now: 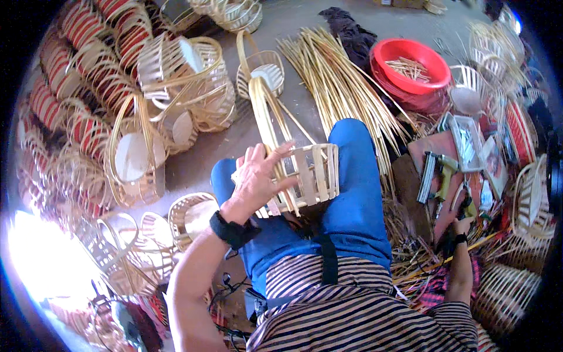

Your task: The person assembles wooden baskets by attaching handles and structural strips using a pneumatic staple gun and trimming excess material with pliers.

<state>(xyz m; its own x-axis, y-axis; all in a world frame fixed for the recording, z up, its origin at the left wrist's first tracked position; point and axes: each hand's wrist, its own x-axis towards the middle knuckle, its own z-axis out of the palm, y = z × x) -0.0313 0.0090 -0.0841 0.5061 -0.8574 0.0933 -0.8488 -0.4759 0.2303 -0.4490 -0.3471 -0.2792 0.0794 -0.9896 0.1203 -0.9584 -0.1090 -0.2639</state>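
On my lap rests a pale wooden-slat basket (316, 173), upheld between my knees. My left hand (257, 176) is closed over its near-left side, thumb and fingers around the long light strips (265, 111) that rise from it and run forward. Off to the far right, my right hand (463, 225) reaches down to a board (434, 146) and is at a green-handled tool (469, 208); its fingers are too small and hidden to read. Beside that lies an olive-green staple gun (447, 175) with a grey magazine.
A bundle of long thin sticks (346, 88) lies ahead on the floor. Behind it stands a red basin (410, 64) holding short sticks. Finished baskets (138, 155) and red-striped stacks (82, 117) crowd the left. A clear plastic tray (467, 141) sits on the board.
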